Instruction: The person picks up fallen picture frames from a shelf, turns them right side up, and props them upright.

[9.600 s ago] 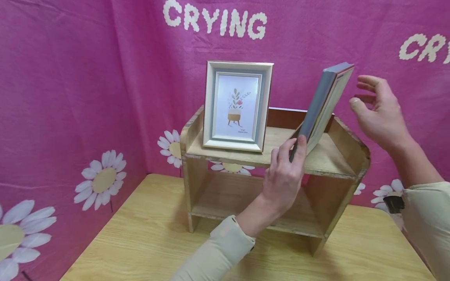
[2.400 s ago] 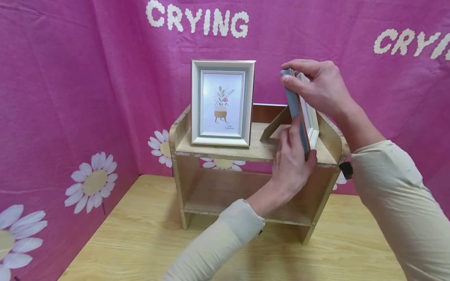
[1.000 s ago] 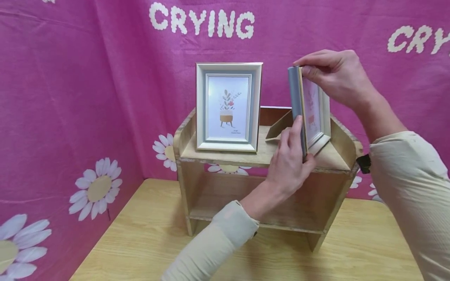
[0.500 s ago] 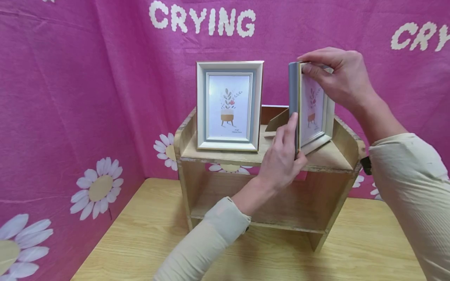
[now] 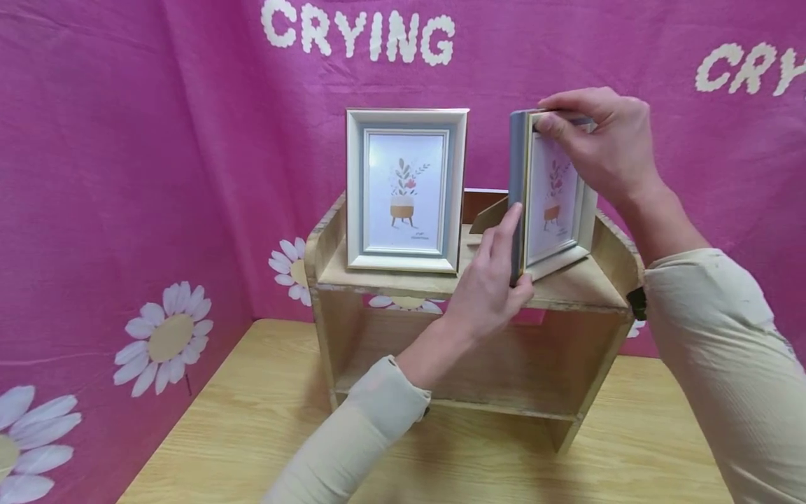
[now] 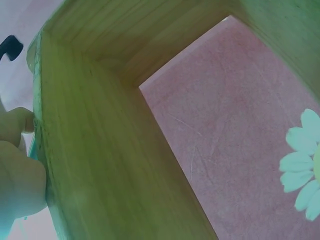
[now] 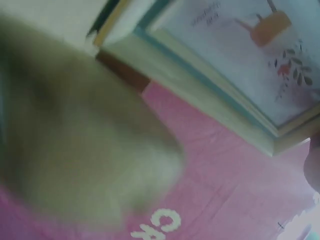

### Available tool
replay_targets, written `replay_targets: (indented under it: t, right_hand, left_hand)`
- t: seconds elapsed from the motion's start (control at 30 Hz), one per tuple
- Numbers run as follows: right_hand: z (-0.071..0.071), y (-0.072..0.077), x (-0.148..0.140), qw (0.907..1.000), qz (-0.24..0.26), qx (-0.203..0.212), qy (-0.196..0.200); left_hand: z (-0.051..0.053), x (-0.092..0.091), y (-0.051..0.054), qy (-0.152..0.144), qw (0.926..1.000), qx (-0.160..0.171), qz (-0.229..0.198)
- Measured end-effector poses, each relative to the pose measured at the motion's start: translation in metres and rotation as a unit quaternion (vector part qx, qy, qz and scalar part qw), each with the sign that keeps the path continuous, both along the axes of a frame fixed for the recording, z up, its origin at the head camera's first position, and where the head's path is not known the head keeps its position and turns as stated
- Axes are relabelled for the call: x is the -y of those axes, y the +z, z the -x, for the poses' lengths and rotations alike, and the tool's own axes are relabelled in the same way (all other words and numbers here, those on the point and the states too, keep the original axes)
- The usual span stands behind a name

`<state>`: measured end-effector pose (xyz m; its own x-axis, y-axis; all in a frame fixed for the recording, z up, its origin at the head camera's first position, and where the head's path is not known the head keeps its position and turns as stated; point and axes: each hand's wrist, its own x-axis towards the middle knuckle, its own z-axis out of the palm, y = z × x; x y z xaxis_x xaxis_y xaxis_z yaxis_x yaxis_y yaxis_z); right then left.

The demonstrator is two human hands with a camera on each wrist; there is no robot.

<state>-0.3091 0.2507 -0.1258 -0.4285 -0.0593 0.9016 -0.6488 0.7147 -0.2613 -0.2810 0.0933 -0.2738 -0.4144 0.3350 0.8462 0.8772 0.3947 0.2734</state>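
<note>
In the head view, a cream-and-blue picture frame (image 5: 554, 203) stands upright on the right of the top shelf, turned at an angle with its picture partly facing me. My left hand (image 5: 481, 280) grips its near lower edge, thumb at the bottom corner and fingers along the side. Its top edge is pinched by my right hand (image 5: 604, 136), with the thumb in front. A brown support leg (image 5: 490, 215) sticks out behind it. To the left, a matching picture frame (image 5: 406, 259) faces forward. The right wrist view shows the held frame's front (image 7: 220, 85) beside a blurred shape.
The two-tier wooden shelf unit (image 5: 453, 350) stands on a wood-grain table (image 5: 252, 420). Raised side panels (image 5: 617, 266) bound its top. Behind hangs a magenta curtain (image 5: 220, 105) with daisies and white lettering. In the left wrist view, a shelf board (image 6: 105, 150) is close by.
Earlier my left hand alone held the right frame tilted, with my right hand apart. My right hand then took its top. Over the last second, the frame turned further to face me.
</note>
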Motion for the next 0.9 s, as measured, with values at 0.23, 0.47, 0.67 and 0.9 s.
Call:
replay_targets:
  t: [0.23,0.47,0.67,0.9]
  right_hand:
    - [0.005,-0.013,0.005,0.9983,0.053,-0.025,0.007]
    - [0.005,-0.013,0.006,0.9960,0.066,-0.049,0.035]
    - [0.003,-0.015,0.004,0.9919,0.067,-0.082,0.069]
    - [0.000,-0.017,0.003,0.9887,0.119,-0.045,0.080]
  left_hand:
    - [-0.003,0.001,-0.004,-0.002,0.9999,0.003,-0.013]
    - [-0.002,-0.002,-0.003,-0.003,0.9996,0.004,-0.027]
    - [-0.001,-0.001,-0.002,-0.015,0.9994,0.006,-0.031]
    - [-0.003,-0.002,-0.004,-0.006,0.9996,0.010,-0.028]
